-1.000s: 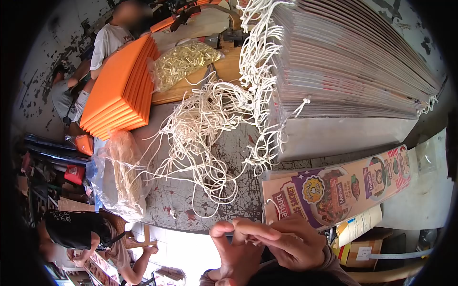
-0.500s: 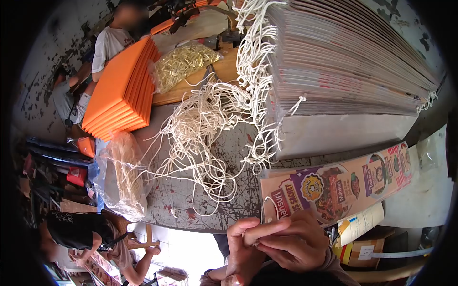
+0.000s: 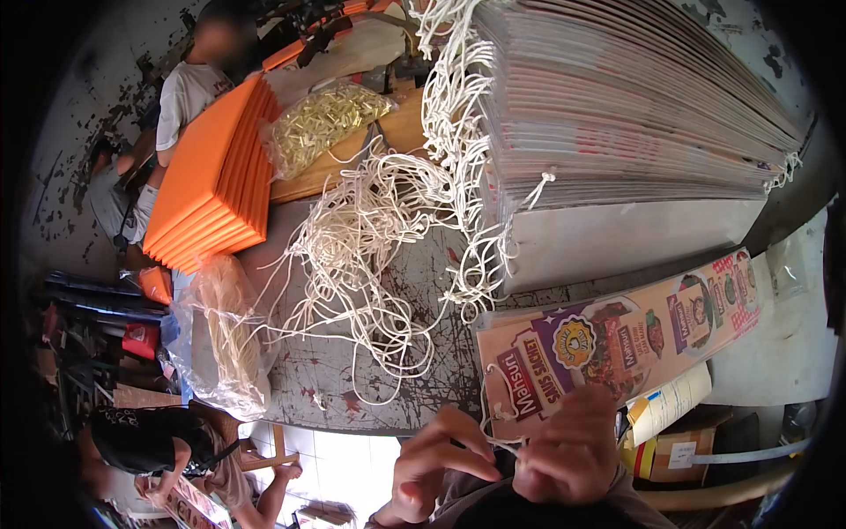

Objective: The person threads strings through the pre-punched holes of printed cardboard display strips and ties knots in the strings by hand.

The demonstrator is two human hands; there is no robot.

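A printed packet stack [image 3: 608, 339] lies at the table's front right edge, a white string [image 3: 485, 410] looped at its left end. My right hand [image 3: 568, 450] is closed on that string at the packet's lower edge. Just left of it, my left hand [image 3: 441, 463] has its fingers apart and curved, close to the string; no object shows in it. Beyond my hands, a tangled heap of white strings [image 3: 361, 238] spreads over the dark, scratched table [image 3: 308, 370].
Tall stacked packets [image 3: 634, 115] with knotted strings fill the back right. Orange folded pieces [image 3: 207, 176], a bag of brass-coloured bits [image 3: 326, 123] and a bag of pale strings [image 3: 225, 335] are at left. Two people sit at upper left, another person [image 3: 141, 436] at lower left.
My hands have moved apart after being together, and the string between them and the packet now shows. My left hand's fingers have opened. The view has shifted slightly.
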